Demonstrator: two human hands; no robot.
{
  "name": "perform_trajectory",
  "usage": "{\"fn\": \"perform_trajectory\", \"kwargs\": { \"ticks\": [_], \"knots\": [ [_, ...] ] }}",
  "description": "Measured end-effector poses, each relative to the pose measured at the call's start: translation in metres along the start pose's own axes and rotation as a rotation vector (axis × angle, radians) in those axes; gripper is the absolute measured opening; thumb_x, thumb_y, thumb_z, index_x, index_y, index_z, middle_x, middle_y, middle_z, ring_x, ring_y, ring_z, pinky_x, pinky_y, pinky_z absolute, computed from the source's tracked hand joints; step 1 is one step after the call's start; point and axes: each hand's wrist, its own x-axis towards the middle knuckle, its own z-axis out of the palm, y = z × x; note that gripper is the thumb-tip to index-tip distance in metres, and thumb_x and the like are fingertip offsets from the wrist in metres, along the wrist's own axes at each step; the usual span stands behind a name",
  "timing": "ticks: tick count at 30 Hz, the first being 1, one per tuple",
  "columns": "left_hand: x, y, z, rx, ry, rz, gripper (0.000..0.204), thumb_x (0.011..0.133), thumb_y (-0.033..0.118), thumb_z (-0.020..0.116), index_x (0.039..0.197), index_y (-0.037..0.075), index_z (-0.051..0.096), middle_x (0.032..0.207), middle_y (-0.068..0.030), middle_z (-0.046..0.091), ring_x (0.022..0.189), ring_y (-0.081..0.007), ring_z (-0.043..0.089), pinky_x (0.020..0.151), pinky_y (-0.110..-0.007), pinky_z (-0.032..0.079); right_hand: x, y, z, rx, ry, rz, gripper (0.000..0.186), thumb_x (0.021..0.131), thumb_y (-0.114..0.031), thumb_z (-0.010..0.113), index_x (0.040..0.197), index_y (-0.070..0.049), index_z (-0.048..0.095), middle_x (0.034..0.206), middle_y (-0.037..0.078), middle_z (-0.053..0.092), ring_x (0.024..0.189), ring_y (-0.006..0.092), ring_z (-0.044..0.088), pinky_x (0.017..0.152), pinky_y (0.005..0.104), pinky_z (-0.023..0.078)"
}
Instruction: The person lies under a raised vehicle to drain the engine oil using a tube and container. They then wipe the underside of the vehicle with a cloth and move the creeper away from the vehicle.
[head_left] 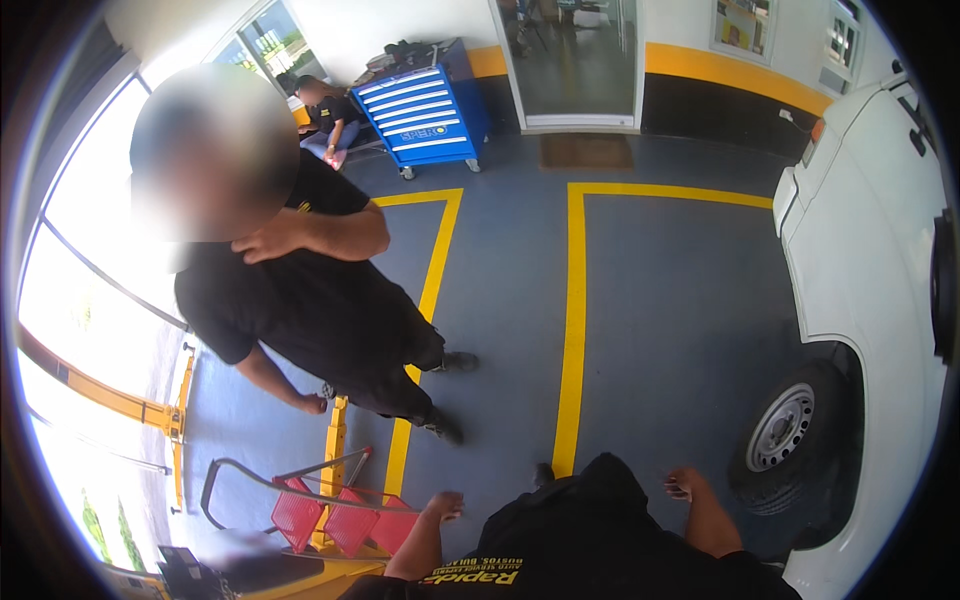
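Both my arms hang beside my dark shirt at the bottom of the head view. My left hand (446, 505) holds nothing that I can see, its fingers loosely bent and small in the picture. It is nearest to a red step stool (340, 512) with a grey tubular rail. On the other side, my right hand (682, 484) is also empty, fingers slightly curled and apart. It hangs left of a black tyre on a silver steel wheel (783, 428) at the white vehicle (868, 225), without touching it.
A person in black (300, 290) stands at left, one hand raised near the neck. Another person (330, 115) sits behind, beside a blue tool cabinet (420, 120) on casters. Yellow lift equipment (333, 445) stands by the stool. Yellow lines (572, 330) mark the grey floor. A doorway (570, 70) is at the back.
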Motion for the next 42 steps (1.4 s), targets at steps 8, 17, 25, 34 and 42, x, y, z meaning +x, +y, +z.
{"fn": "perform_trajectory", "kwargs": {
  "ticks": [8, 17, 25, 34, 42],
  "knots": [
    [0.049, 0.381, 0.057, 0.204, 0.068, 0.225, 0.027, 0.096, 0.020, 0.056, 0.123, 0.021, 0.062, 0.106, -0.0011, 0.070, 0.089, -0.0166, 0.066, 0.082, -0.038, 0.051, 0.082, -0.014, -0.062, 0.405, -0.075, 0.311, 0.020, 0.104, -0.022, 0.051, 0.110, -0.006, 0.061, 0.106, 0.010, 0.067, 0.091, 0.0247, 0.066, 0.083, 0.0401, 0.056],
    [0.072, 0.652, 0.173, 0.316, -0.131, 0.102, 0.028, 0.100, 0.027, 0.053, 0.126, 0.022, 0.063, 0.108, -0.0005, 0.069, 0.087, -0.0164, 0.066, 0.075, -0.037, 0.054, 0.164, -0.384, -0.204, -0.005, 0.017, -0.084, 0.026, 0.102, -0.019, 0.055, 0.124, -0.007, 0.063, 0.103, 0.009, 0.070, 0.091, 0.0230, 0.066, 0.082, 0.0380, 0.054],
    [0.172, 0.929, 0.220, 0.436, -0.083, -0.060, 0.030, 0.100, 0.027, 0.053, 0.127, 0.019, 0.061, 0.105, -0.0036, 0.069, 0.089, -0.0173, 0.066, 0.077, -0.038, 0.055, 0.203, -0.709, -0.348, 0.592, 0.370, -0.457, 0.032, 0.101, -0.020, 0.058, 0.129, -0.005, 0.060, 0.104, 0.007, 0.069, 0.084, 0.0153, 0.064, 0.073, 0.0316, 0.056],
    [0.182, 1.495, 0.549, 0.712, -0.122, 0.479, 0.032, 0.099, 0.026, 0.052, 0.129, 0.013, 0.057, 0.104, -0.0077, 0.067, 0.082, -0.0217, 0.065, 0.068, -0.038, 0.054, 0.312, -0.735, -0.342, 0.740, 0.022, 0.225, 0.025, 0.099, -0.021, 0.059, 0.123, -0.018, 0.066, 0.110, 0.003, 0.072, 0.095, 0.0187, 0.070, 0.076, 0.0390, 0.056],
    [0.164, 1.709, 0.871, 0.817, -0.116, 0.609, 0.027, 0.101, 0.029, 0.052, 0.124, 0.014, 0.056, 0.101, -0.0093, 0.065, 0.083, -0.0228, 0.063, 0.069, -0.034, 0.054, 0.451, -0.815, -0.523, 0.667, 0.043, 0.161, 0.021, 0.096, -0.027, 0.060, 0.103, -0.015, 0.075, 0.098, 0.008, 0.073, 0.087, 0.0208, 0.069, 0.072, 0.0395, 0.055]
  ]
}}
